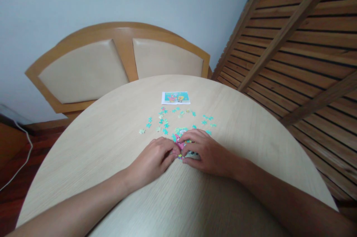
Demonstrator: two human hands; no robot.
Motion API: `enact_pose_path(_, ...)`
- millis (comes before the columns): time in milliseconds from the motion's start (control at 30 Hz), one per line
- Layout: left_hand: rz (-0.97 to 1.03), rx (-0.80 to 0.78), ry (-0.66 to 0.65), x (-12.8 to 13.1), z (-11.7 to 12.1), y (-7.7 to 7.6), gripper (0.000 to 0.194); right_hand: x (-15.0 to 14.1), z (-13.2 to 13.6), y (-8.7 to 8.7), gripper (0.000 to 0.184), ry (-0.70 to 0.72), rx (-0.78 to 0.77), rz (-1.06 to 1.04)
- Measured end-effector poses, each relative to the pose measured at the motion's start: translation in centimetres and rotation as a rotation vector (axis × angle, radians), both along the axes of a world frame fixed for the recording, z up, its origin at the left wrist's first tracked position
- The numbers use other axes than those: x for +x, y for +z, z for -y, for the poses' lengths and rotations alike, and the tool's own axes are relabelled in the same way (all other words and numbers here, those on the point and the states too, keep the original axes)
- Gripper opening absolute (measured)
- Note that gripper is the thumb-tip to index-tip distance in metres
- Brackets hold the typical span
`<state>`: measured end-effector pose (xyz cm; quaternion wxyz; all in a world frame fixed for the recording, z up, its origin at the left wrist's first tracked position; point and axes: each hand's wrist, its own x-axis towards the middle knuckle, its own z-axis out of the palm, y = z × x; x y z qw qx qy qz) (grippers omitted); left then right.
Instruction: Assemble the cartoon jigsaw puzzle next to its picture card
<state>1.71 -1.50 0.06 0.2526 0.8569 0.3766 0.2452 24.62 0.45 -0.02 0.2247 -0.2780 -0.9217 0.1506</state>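
Note:
A partly joined jigsaw puzzle (182, 131) lies on the table in front of me, with pink, teal and yellow parts showing between my hands. At its left edge, my left hand (159, 154) is closed, thumb and fingers pinched on a puzzle piece that they mostly cover. My right hand (205, 152) arches over the right side of the joined pieces. Its fingers are apart, their tips resting on the puzzle, and it hides much of the picture. Loose puzzle pieces (166, 125) are scattered just beyond both hands.
A picture sheet (176, 98) with cartoon figures lies behind the pieces on the round wooden table (111, 118). More loose pieces (204, 122) lie to the right. A padded bench back (167, 58) stands beyond the table, and a slatted wooden panel (292, 43) rises at right.

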Motion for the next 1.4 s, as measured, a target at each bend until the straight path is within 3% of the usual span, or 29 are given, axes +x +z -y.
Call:
enact_pose_path(267, 0.068, -0.050, 0.092, 0.0, 0.0, -0.5, 0.009, 0.0, -0.3, -0.3, 0.012, 0.021, 0.027, -0.041)
enact_pose_path(533, 0.093, -0.069, 0.104, 0.2, -0.1, -0.1, 0.012, 0.1, -0.4, -0.4, 0.012, 0.035, 0.044, -0.033)
enact_pose_path(733, 0.027, -0.007, 0.072, -0.4, -0.5, -0.2, 0.015, 0.1, -0.2, -0.3, 0.014, 0.006, 0.012, -0.014)
enact_pose_path(900, -0.040, 0.074, 0.029, -0.3, -0.7, -0.2, 0.014, 0.0, -0.2, -0.4, 0.005, 0.013, 0.021, -0.024)
enact_pose_path(1233, -0.050, 0.125, 0.088, -0.9, -1.4, -0.5, 0.012, 0.1, -0.2, -0.1, 0.011, 0.010, 0.019, -0.010)
enact_pose_path(1400, -0.047, 0.134, 0.054, -1.2, -1.8, -0.7, 0.016, 0.3, -0.4, -0.5, 0.017, 0.062, 0.072, -0.003)
